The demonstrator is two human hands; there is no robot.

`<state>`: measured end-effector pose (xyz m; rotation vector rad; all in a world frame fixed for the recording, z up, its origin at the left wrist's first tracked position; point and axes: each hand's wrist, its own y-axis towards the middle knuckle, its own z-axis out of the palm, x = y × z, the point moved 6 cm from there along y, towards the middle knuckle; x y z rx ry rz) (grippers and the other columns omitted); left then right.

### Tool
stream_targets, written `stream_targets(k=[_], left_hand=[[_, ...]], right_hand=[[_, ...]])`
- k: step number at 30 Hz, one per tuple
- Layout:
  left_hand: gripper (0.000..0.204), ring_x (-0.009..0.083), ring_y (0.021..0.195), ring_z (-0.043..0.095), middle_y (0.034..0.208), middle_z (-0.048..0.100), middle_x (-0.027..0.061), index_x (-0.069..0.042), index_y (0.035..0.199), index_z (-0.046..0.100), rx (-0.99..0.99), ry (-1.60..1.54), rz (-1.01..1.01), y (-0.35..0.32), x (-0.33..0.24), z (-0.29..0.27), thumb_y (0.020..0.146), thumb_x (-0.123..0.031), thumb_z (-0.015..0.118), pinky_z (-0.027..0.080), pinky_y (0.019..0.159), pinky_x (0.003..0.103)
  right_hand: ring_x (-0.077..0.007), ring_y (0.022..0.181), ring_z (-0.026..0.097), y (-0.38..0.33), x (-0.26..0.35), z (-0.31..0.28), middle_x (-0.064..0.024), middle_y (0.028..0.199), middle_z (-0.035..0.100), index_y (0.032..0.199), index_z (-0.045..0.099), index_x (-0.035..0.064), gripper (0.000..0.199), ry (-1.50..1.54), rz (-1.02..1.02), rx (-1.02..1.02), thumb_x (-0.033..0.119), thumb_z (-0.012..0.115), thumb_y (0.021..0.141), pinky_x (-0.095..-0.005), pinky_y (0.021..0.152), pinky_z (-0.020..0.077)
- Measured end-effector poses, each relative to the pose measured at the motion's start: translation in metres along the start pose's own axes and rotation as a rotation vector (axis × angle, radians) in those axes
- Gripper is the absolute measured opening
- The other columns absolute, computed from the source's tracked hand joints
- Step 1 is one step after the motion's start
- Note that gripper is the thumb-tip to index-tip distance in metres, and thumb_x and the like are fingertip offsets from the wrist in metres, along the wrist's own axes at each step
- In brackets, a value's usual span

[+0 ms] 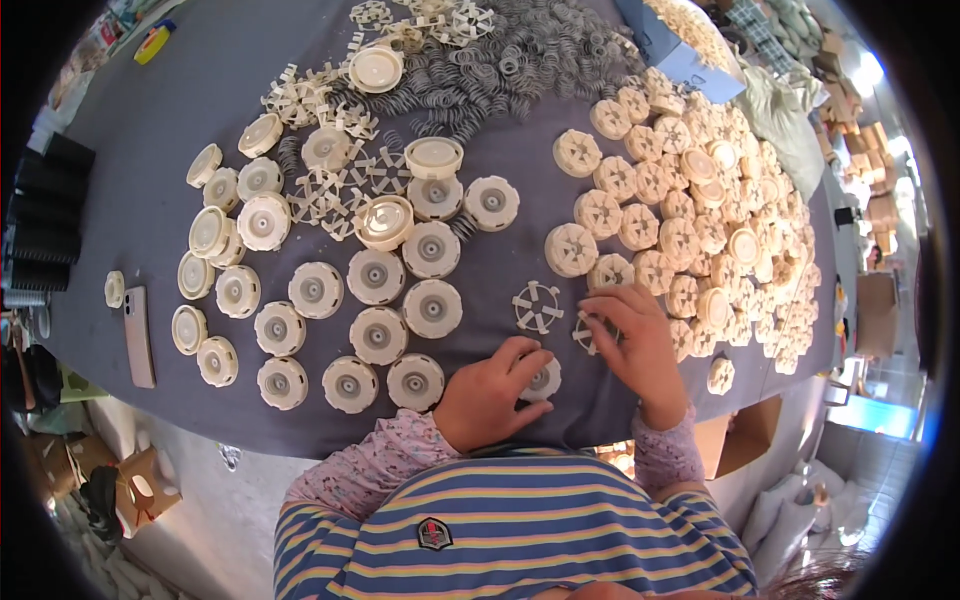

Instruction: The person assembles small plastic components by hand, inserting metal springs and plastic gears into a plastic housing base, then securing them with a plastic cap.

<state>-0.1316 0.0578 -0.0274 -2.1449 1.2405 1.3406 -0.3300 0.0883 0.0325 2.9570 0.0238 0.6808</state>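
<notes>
My left hand [492,396] curls around a round cream plastic disc [542,383] on the cloth, its thumb and fingers at the rim. To its right, my right hand [638,345] has thumb and fingers closed at a white spoked plastic ring [583,336], partly hidden under them. Another white spoked ring [538,307] lies loose on the cloth between and beyond the hands. Round cream housings with centre hubs [416,382] spread out to the left of my left hand. Close by my right hand begins a large group of cream discs with spoked faces [572,250].
A heap of grey coil springs [510,65] covers the far middle, with loose spoked rings [325,198] beside it. A blue box [690,50] of small cream parts stands far right. A phone [139,337] lies at the left on the grey tablecloth [200,405]. An open carton [745,437] sits below the near edge.
</notes>
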Motion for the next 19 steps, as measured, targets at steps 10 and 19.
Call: stream_targets(k=[10, 19], left_hand=[[0.061, 0.0312, 0.092, 0.074, 0.134, 0.061, 0.0086, -0.013, 0.134, 0.064, -0.018, -0.017, -0.040, 0.001, 0.007, 0.001, 0.081, -0.030, 0.089, 0.062, 0.075, 0.041], [0.066, 0.0325, 0.101, 0.075, 0.138, 0.060, 0.0114, -0.015, 0.140, 0.063, 0.005, 0.020, -0.017, 0.003, 0.004, 0.000, 0.082, -0.032, 0.089, 0.063, 0.080, 0.039]], right_hand=[[-0.0354, 0.127, 0.060, 0.032, 0.011, -0.014, -0.0104, 0.133, 0.066, 0.128, 0.071, 0.0097, 0.056, 0.088, -0.237, -0.069, 0.018, 0.087, 0.076, -0.0498, 0.109, 0.0466], [-0.0303, 0.103, 0.068, -0.013, -0.016, 0.019, -0.0137, 0.144, 0.056, 0.136, 0.068, 0.0152, 0.060, -0.107, 0.102, -0.048, 0.017, 0.088, 0.080, -0.0428, 0.089, 0.0571]])
